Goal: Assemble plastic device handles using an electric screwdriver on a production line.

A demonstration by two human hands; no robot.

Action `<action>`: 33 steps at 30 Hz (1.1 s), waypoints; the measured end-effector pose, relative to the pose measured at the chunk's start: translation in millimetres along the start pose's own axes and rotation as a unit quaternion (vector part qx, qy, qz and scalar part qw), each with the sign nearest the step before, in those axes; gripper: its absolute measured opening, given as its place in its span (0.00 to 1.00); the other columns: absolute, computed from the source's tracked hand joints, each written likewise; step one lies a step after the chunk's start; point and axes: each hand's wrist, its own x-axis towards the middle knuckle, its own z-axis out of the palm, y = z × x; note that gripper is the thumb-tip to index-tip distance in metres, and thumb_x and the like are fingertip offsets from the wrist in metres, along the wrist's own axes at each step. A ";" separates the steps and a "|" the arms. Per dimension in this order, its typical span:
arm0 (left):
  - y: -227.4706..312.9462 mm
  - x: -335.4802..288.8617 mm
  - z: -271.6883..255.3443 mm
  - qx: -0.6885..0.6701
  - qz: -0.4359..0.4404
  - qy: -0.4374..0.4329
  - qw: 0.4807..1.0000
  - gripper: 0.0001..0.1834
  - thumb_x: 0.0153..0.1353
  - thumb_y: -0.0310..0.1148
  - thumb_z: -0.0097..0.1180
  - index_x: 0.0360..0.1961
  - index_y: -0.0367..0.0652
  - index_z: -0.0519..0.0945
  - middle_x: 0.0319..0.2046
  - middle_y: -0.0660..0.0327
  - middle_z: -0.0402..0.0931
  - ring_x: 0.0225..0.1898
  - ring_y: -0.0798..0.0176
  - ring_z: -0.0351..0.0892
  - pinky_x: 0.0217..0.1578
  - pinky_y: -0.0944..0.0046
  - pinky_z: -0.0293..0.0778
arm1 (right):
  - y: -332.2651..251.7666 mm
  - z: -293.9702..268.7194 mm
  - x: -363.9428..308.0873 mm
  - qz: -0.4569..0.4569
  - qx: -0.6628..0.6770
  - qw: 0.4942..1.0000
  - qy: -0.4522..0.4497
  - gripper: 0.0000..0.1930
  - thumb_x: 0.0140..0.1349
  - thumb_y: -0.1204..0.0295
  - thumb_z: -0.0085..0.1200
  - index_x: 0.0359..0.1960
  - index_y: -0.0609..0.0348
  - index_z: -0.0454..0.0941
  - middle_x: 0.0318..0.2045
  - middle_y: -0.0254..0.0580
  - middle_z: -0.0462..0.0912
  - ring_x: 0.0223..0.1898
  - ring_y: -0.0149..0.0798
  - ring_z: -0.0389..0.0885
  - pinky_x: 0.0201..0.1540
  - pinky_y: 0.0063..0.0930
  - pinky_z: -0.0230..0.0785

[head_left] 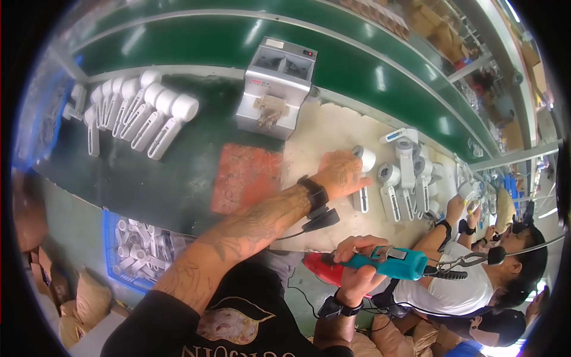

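Note:
My left hand reaches across the bench, its fingers and thumb around the neck of a white housing with a round head and a long slotted handle. The handle stays on the pale bench surface. Lower down, my right hand is closed round a teal electric screwdriver, which hangs from a metal clip and black cord at its right end. Beside my left hand, several similar white housings lie with their handles toward me.
A grey metal screw feeder stands at the back. More white housings line the dark mat at left, near an orange-red pad. A blue crate of white parts sits below the bench edge. A co-worker works at right.

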 end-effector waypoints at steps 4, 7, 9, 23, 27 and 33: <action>-6.7 5.1 -5.3 -0.080 -0.086 -0.061 0.991 0.27 0.59 0.56 0.57 0.37 0.38 0.84 0.37 0.49 0.83 0.44 0.44 0.82 0.45 0.47 0.76 | 2.1 -2.7 -0.1 0.009 0.013 1.000 0.000 0.37 0.59 0.39 0.61 0.43 0.67 0.69 0.20 0.39 0.72 0.21 0.36 0.74 0.23 0.28 0.66; -29.3 -15.6 -13.8 -0.095 0.030 0.064 0.993 0.20 0.57 0.47 0.60 0.32 0.38 0.81 0.34 0.51 0.82 0.39 0.44 0.81 0.42 0.48 0.75 | 4.6 -2.4 3.3 0.022 0.011 1.000 0.005 0.37 0.58 0.39 0.63 0.43 0.67 0.69 0.21 0.40 0.73 0.21 0.36 0.74 0.23 0.27 0.66; -31.4 -35.6 -45.7 -0.103 0.048 0.081 0.990 0.17 0.55 0.44 0.62 0.31 0.38 0.79 0.33 0.52 0.80 0.37 0.45 0.81 0.39 0.49 0.75 | 7.8 -0.7 5.7 0.028 0.015 0.999 0.002 0.37 0.57 0.39 0.64 0.43 0.67 0.70 0.21 0.40 0.73 0.21 0.36 0.74 0.24 0.28 0.67; -115.0 -126.9 -131.8 0.004 0.142 0.055 0.988 0.12 0.60 0.38 0.61 0.40 0.43 0.84 0.39 0.59 0.76 0.43 0.53 0.78 0.41 0.53 0.75 | 13.7 73.0 57.4 0.041 0.045 0.996 -0.064 0.36 0.64 0.38 0.56 0.44 0.67 0.70 0.21 0.40 0.72 0.22 0.36 0.72 0.26 0.29 0.65; -118.6 -134.5 -125.2 0.047 0.134 0.075 0.987 0.13 0.64 0.41 0.59 0.45 0.47 0.84 0.42 0.61 0.75 0.45 0.56 0.75 0.44 0.55 0.74 | 19.8 103.3 98.3 -0.040 0.085 0.992 -0.088 0.32 0.70 0.42 0.49 0.46 0.67 0.71 0.22 0.40 0.72 0.23 0.36 0.72 0.27 0.31 0.65; -121.4 -148.4 -124.5 0.005 0.179 0.090 0.980 0.18 0.64 0.46 0.59 0.51 0.49 0.82 0.44 0.62 0.76 0.45 0.58 0.74 0.51 0.55 0.70 | 49.7 161.5 158.6 -0.099 -0.006 0.992 -0.074 0.22 0.76 0.55 0.45 0.47 0.66 0.73 0.23 0.38 0.76 0.27 0.33 0.76 0.30 0.27 0.68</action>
